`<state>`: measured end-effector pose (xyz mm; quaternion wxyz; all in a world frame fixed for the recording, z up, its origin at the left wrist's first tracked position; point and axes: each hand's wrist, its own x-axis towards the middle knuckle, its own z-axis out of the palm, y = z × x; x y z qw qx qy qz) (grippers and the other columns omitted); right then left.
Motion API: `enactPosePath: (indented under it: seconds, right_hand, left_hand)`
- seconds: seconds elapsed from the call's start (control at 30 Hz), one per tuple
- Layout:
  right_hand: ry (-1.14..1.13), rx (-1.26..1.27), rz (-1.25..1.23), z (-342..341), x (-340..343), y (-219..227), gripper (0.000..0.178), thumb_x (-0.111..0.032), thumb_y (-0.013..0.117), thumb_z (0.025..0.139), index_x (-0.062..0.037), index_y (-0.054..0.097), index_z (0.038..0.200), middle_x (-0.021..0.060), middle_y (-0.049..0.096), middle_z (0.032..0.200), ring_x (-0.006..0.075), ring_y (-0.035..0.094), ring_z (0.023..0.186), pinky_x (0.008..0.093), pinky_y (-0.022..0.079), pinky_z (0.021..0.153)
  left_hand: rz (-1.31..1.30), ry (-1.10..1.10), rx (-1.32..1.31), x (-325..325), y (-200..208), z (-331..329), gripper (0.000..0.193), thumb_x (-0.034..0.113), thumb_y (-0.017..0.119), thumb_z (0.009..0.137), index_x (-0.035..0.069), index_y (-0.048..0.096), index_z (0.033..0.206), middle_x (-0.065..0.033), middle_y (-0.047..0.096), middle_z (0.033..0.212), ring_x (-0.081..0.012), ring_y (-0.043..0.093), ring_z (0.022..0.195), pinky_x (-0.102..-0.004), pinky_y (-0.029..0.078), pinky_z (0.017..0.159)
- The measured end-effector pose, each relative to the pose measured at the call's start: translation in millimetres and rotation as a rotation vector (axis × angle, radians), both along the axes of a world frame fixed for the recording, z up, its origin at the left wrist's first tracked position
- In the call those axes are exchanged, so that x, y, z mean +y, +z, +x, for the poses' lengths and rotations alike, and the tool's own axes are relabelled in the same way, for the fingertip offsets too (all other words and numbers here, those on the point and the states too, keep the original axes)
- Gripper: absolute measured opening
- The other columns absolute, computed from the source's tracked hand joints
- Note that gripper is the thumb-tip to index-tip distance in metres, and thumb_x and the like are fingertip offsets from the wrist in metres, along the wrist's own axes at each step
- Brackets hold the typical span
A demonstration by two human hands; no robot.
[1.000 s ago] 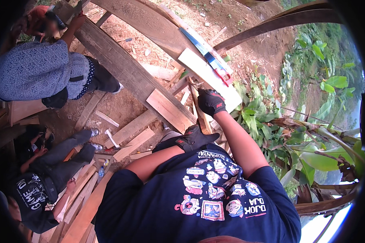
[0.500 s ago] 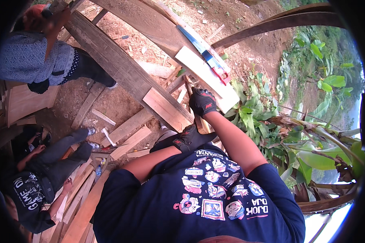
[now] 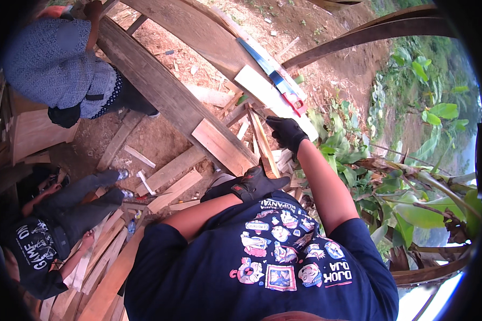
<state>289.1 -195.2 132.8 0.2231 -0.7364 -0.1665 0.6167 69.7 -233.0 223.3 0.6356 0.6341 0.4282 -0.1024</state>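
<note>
In a black glove, my left hand [image 3: 254, 184] is closed round the near end of a narrow wooden strip [image 3: 261, 140], close to my body. The strip points away from me, beside the end of a long dark beam. My right hand [image 3: 287, 132], also gloved, is just right of the strip, apart from it, with its fingers stretched toward the strip's far part. Beyond that hand, a pale board [image 3: 262, 88] lies along a second beam. A handsaw with a blue blade and a red handle [image 3: 294, 102] rests along the board's right edge.
The long dark beam [image 3: 155, 88] runs from the far left toward me, with a short plank [image 3: 225, 147] on its end. A person in a blue patterned top [image 3: 59, 64] bends at the far left; another person [image 3: 43, 241] sits lower left beside stacked planks [image 3: 110, 267]. Leafy plants [image 3: 353, 155] stand right.
My right hand has let go of the strip's far part and moved right, its fingers straightening. The strip shows more fully. My left hand has stayed about its near end.
</note>
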Motion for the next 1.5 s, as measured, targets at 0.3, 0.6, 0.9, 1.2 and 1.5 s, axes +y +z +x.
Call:
enactPosePath:
  seconds: [0.3, 0.6, 0.9, 1.2, 1.5]
  right_hand:
    - [0.849, -0.866, 0.196, -57.2, 16.7, 59.3, 0.033, -0.025, 0.06, 0.096, -0.0141, 0.076, 0.122, 0.0203, 0.078, 0.112, 0.0405, 0.075, 0.106, 0.0535, 0.06, 0.093]
    - [0.841, -0.791, 0.075, -59.5, 19.9, 68.6, 0.045, -0.031, 0.057, 0.1, -0.0193, 0.072, 0.141, 0.0188, 0.074, 0.133, 0.0377, 0.071, 0.124, 0.0526, 0.056, 0.105]
    - [0.837, -0.889, 0.299, -53.0, 15.0, 39.5, 0.039, -0.023, 0.059, 0.095, -0.0174, 0.076, 0.129, 0.0195, 0.079, 0.103, 0.0413, 0.076, 0.097, 0.0546, 0.062, 0.087]
    - [0.95, -0.902, 0.255, -40.0, 32.2, 29.4, 0.03, -0.027, 0.059, 0.099, -0.0177, 0.077, 0.121, 0.0192, 0.079, 0.104, 0.0404, 0.076, 0.097, 0.0534, 0.061, 0.087]
    - [0.89, -0.671, 0.178, -51.5, 71.9, -34.1, 0.039, -0.032, 0.058, 0.099, -0.0161, 0.073, 0.131, 0.0209, 0.077, 0.121, 0.0411, 0.074, 0.115, 0.0542, 0.059, 0.098]
  left_hand:
    - [-0.051, -0.007, -0.033, -14.4, -44.6, 2.5, 0.092, 0.078, 0.078, 0.076, 0.0, 0.074, 0.125, -0.0273, 0.079, 0.109, -0.0405, 0.077, 0.106, -0.0499, 0.06, 0.092]
    - [-0.058, -0.125, 0.042, -7.1, -46.0, 0.4, 0.084, 0.075, 0.077, 0.081, 0.007, 0.071, 0.13, -0.0219, 0.078, 0.111, -0.0377, 0.076, 0.105, -0.0487, 0.059, 0.091]
    - [-0.015, -0.063, -0.004, -17.7, -53.2, -0.9, 0.08, 0.07, 0.077, 0.084, 0.012, 0.068, 0.138, -0.0191, 0.077, 0.118, -0.0354, 0.075, 0.109, -0.0476, 0.058, 0.093]
    - [-0.043, -0.16, 0.003, -7.1, -50.4, -6.4, 0.089, 0.075, 0.077, 0.082, 0.011, 0.065, 0.142, -0.0174, 0.08, 0.106, -0.0358, 0.078, 0.098, -0.0478, 0.06, 0.088]
    - [-0.14, -0.11, -0.056, 1.8, -37.9, -23.1, 0.098, 0.072, 0.082, 0.08, 0.002, 0.058, 0.144, -0.0229, 0.074, 0.119, -0.0363, 0.075, 0.11, -0.0475, 0.06, 0.093]
